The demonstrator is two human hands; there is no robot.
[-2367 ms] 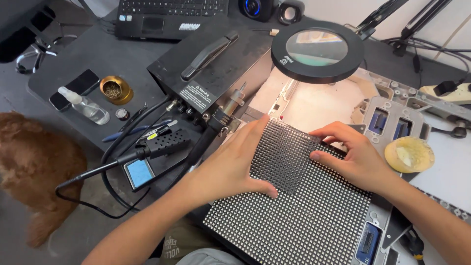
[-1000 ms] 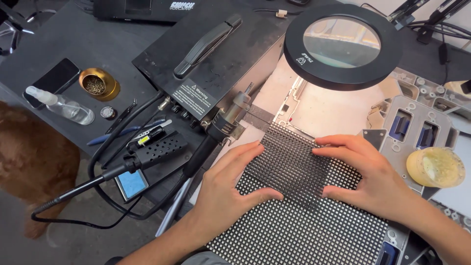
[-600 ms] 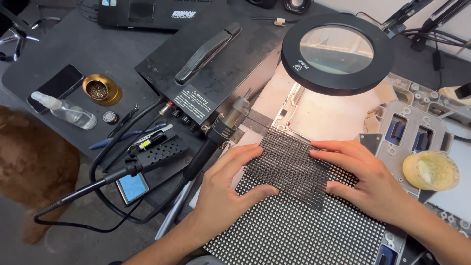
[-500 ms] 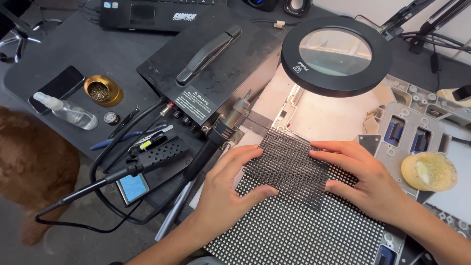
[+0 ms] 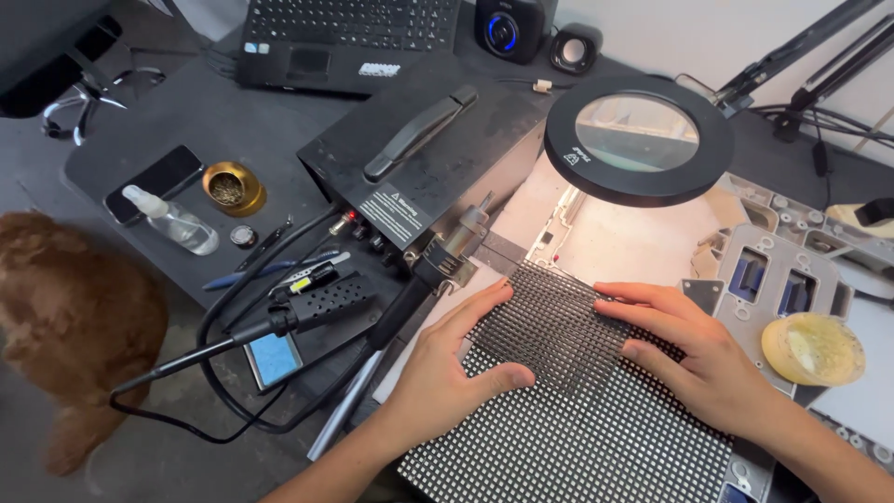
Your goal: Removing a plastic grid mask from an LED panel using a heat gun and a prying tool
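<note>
My L hand (image 5: 447, 377) + R hand (image 5: 694, 349) flat, fingers spread, pressing black mesh mask (image 5: 549, 326) onto LED panel (image 5: 577, 438), under magnifier lamp (image 5: 638, 140). Nothing gripped.

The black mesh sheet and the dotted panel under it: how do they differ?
The black mesh sheet is smaller, darker and lies skewed on top, pressed flat by the left hand and right hand. The dotted panel is larger, shows pale dots and sits beneath, running off the bottom edge. Both carry a fine regular grid.
</note>
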